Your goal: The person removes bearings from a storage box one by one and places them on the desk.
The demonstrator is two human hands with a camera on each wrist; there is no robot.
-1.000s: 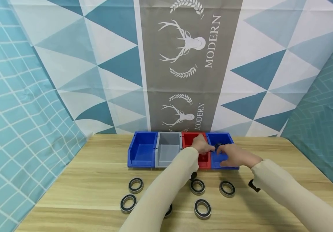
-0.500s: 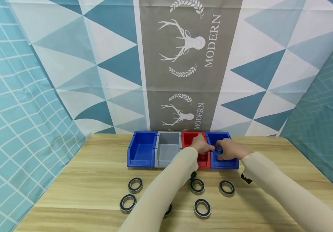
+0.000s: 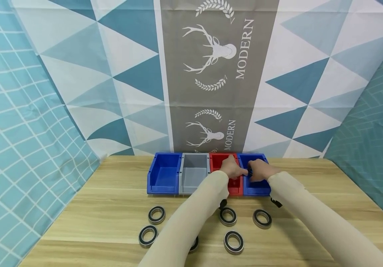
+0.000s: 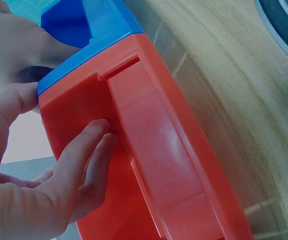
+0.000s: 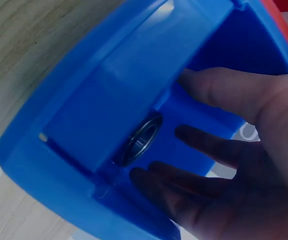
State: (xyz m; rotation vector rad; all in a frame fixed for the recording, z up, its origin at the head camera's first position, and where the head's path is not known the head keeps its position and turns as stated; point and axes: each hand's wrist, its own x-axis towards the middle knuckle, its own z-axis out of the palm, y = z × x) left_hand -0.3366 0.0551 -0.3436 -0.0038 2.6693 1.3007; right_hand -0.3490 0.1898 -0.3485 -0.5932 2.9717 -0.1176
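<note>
My right hand point(image 3: 261, 171) reaches into the right-hand blue bin point(image 3: 256, 190), its fingers spread and slightly bent. In the right wrist view a ball bearing point(image 5: 132, 150) leans inside this bin, just ahead of the fingertips point(image 5: 141, 177), with a gap between. My left hand point(image 3: 231, 167) is over the red bin point(image 3: 215, 158). The left wrist view shows its thumb point(image 4: 24, 97) at the corner where red and blue walls meet, while two loosely bent fingers point(image 4: 91, 135) reach inside the red bin. Nothing is held in the left hand.
Left of the red bin stand a grey bin point(image 3: 194, 189) and another blue bin point(image 3: 163, 190), all in one row at the table's back. Several bearings lie in front on the wooden table point(image 3: 111, 222), among them one bearing point(image 3: 233, 251) near the middle. The left sleeve partly covers another.
My right hand has moved left and deeper into the right-hand blue bin, now covering most of the bearing there in the head view. The left hand has stayed in place.
</note>
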